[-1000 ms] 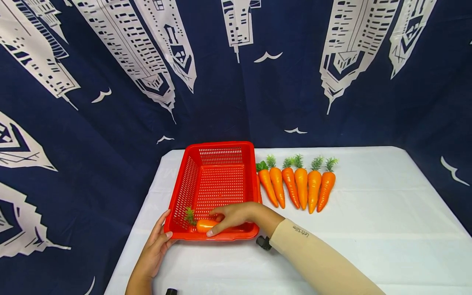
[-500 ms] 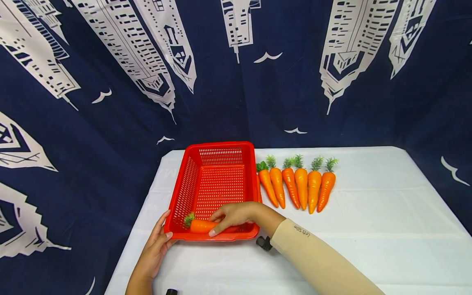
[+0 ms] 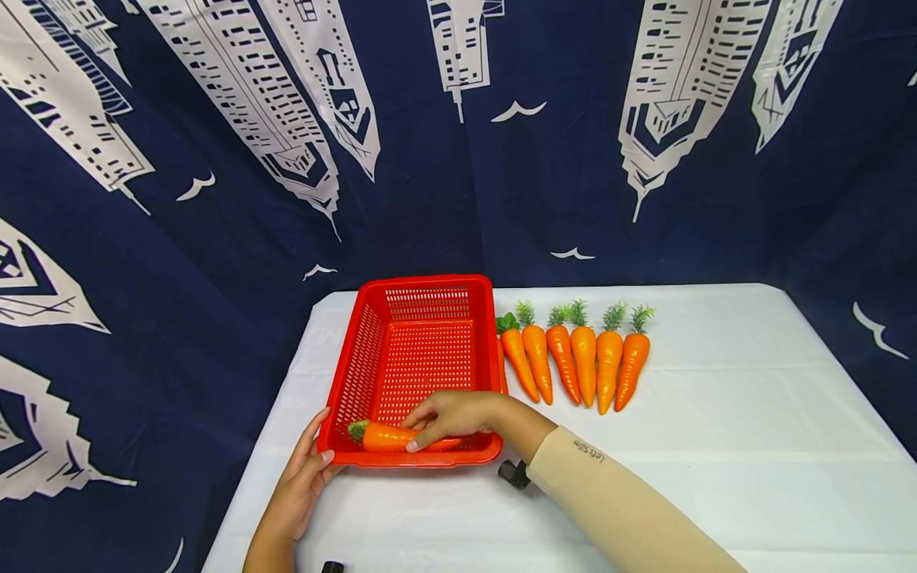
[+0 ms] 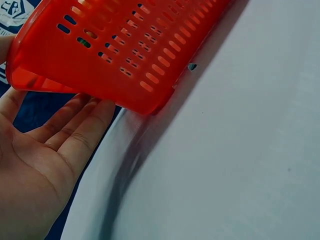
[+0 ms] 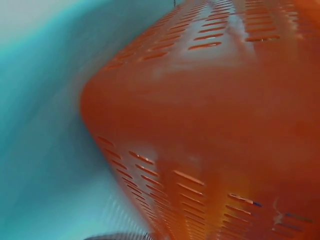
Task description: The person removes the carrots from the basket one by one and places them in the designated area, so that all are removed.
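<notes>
In the head view my right hand (image 3: 450,418) reaches over the near right corner of the red plastic basket (image 3: 428,459). Its thumb and fingers pinch an orange carrot (image 3: 385,437) that lies along the near wall inside, its leafy green top towards the left. My left hand (image 3: 299,480) holds the basket's near left corner, thumb at the rim. The left wrist view shows that hand's palm (image 4: 35,175), with fingers reaching up under the rim. Only the outside of the perforated basket (image 5: 200,110) shows in the right wrist view; the right hand is hidden there.
Several carrots (image 3: 583,362) lie side by side to the right of the basket, leafy tops away from me. Black objects (image 3: 513,474) are on the white table (image 3: 731,446) in front of the basket. A dark blue curtain (image 3: 430,215) hangs behind the table.
The carrot has slid left and settled lower along the basket's near wall, with more of its length showing. The right hand has barely shifted; the left stays at the basket corner.
</notes>
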`<state>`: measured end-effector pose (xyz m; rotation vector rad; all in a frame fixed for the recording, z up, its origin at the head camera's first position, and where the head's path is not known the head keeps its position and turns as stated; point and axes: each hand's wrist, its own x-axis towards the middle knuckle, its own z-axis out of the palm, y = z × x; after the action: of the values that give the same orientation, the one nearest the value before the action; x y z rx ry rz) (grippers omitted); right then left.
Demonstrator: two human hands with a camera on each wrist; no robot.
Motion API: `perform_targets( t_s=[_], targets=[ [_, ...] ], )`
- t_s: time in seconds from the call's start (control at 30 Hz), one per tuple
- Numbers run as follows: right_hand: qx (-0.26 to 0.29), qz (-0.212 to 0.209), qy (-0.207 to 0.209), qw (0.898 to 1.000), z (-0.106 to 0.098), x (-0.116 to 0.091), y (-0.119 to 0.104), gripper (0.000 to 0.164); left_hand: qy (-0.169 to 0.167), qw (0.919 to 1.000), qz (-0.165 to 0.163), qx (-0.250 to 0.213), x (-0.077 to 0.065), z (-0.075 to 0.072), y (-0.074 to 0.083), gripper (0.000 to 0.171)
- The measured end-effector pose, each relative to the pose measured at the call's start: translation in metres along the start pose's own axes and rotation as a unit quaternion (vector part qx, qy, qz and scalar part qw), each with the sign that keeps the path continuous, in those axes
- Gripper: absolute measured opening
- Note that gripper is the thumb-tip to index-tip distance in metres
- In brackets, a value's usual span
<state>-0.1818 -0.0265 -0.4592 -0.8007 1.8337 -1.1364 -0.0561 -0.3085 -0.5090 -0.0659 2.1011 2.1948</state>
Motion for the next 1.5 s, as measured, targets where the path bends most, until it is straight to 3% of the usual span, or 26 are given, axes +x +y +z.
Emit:
perform_targets(
  t_s=[0.73, 1.5],
  targets=[
    [0.015, -0.016, 0.021, 1.0, 0.0004, -0.0017, -0.0013, 0.036, -0.005, 1.0, 0.003, -0.007, 0.0004, -0.0002, -0.0022, 0.065],
    [0.045, -0.039, 0.073, 0.996, -0.0004, -0.0043, -0.0027, 0.038, 0.001, 0.9999, 0.005, -0.011, 0.0004, 0.001, -0.0028, 0.063]
  ],
)
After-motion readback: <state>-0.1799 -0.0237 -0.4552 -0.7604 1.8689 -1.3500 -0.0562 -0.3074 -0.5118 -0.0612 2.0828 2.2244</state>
